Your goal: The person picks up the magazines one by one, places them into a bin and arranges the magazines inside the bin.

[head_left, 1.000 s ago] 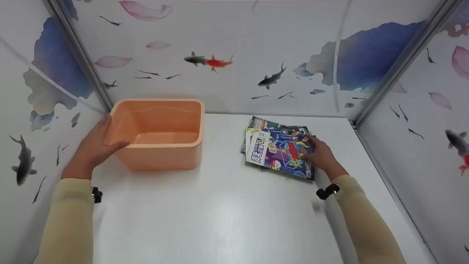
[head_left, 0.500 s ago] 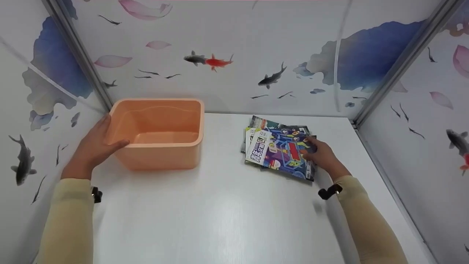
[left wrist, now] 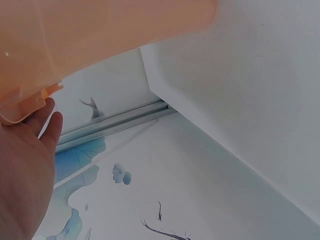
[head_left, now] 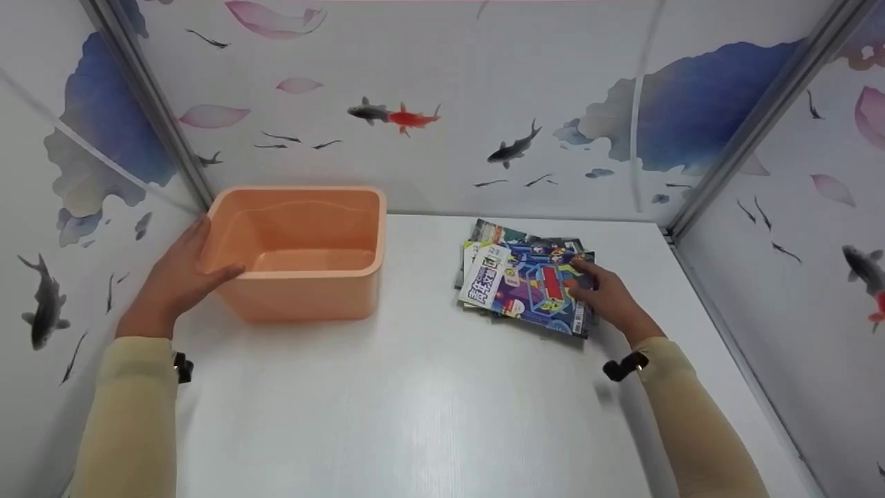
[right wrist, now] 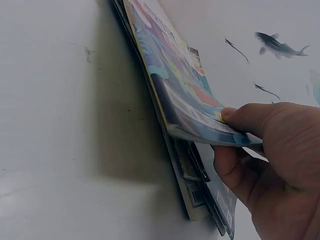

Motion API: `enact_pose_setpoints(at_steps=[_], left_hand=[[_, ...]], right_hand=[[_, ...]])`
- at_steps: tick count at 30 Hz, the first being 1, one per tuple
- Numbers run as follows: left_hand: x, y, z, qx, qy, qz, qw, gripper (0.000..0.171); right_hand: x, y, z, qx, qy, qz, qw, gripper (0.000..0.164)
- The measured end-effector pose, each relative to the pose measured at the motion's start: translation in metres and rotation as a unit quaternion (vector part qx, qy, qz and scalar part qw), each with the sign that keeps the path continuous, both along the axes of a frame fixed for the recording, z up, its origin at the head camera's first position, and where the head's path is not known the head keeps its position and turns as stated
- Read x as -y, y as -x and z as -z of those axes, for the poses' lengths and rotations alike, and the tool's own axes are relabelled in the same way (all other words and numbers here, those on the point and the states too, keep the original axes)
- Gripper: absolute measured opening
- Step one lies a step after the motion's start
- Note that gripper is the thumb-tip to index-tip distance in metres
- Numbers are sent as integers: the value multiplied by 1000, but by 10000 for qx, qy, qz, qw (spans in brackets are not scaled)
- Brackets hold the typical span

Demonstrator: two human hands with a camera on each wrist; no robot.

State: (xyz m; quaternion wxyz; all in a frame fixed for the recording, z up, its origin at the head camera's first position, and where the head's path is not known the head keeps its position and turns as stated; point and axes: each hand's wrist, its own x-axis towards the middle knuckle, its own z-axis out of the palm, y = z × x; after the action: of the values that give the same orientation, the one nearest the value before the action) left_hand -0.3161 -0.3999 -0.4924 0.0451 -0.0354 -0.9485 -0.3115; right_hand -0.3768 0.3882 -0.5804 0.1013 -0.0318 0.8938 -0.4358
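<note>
On the left of the white table stands an orange plastic bin [head_left: 297,297], with nothing inside it. My left hand [head_left: 178,271] grips its left end, thumb over the front rim and fingers along the outer side; in the left wrist view the fingertips reach under the bin's lip [left wrist: 25,107]. To the right lies a loose stack of several magazines. My right hand [head_left: 612,299] pinches the right edge of the top magazine [head_left: 529,290], a colourful blue and purple one. In the right wrist view, its gripped corner [right wrist: 200,127] is bent up off the magazines below [right wrist: 220,205].
White walls [head_left: 429,166] printed with fish and petals enclose the table [head_left: 387,415] at the back and both sides. Metal strips [head_left: 753,131] run along the corners. The bin stands near the back wall, its left end close to the left wall.
My right hand has drawn the top magazine slightly to the left, so it sits a little differently over the stack. The left hand and the bin have stayed in place.
</note>
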Motion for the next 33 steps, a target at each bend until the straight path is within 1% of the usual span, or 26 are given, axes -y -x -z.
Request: enact_pose_setpoints(at_steps=[5, 7, 17, 23, 27, 33], left_hand=[[1, -1, 1, -113, 48, 153, 9998, 121], [1, -1, 1, -141, 36, 173, 9997, 121], [1, -1, 0, -144, -61, 97, 9998, 122], [1, -2, -1, -61, -76, 99, 9999, 124], [2, -1, 0, -68, -58, 99, 9999, 124], [2, -1, 0, -6, -48, 81, 10000, 124]], right_hand=[[1, -3, 3, 168, 391, 143, 9990, 96], [1, -3, 3, 205, 497, 145, 9984, 100], [-1, -3, 2, 374, 1035, 173, 9938, 100], [-3, -3, 5, 590, 1570, 238, 9856, 100], [-4, -2, 5, 718, 1808, 278, 9805, 101], [-1, -6, -2, 941, 2314, 414, 9674, 100]])
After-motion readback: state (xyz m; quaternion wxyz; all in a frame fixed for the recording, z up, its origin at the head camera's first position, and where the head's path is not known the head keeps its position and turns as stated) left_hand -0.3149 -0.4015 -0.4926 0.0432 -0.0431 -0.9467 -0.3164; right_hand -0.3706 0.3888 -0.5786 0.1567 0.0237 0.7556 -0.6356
